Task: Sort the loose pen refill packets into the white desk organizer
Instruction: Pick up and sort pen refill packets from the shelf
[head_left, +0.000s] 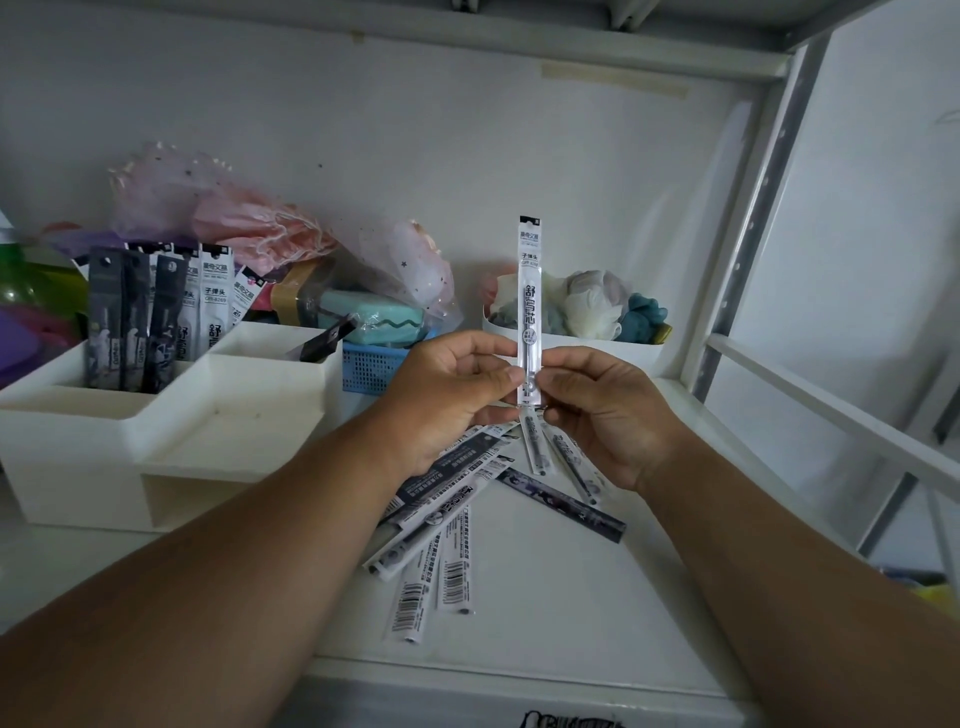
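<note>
A white pen refill packet (530, 291) stands upright in the air at the centre, its lower end pinched by my left hand (447, 395) and my right hand (608, 410) together. Beneath the hands, several loose refill packets (441, 525) lie fanned out on the white shelf, some white with barcodes, one dark. The white desk organizer (171, 415) sits at the left. Its back left compartment holds several upright packets (156, 322), dark ones and white ones. One dark packet (324, 340) leans in the back right compartment.
Pink gauze bags (218, 213) and a teal box in a blue basket (371, 364) crowd the back of the shelf. A white tub (597, 345) with soft items stands behind my right hand. A metal shelf frame (769, 208) rises at the right.
</note>
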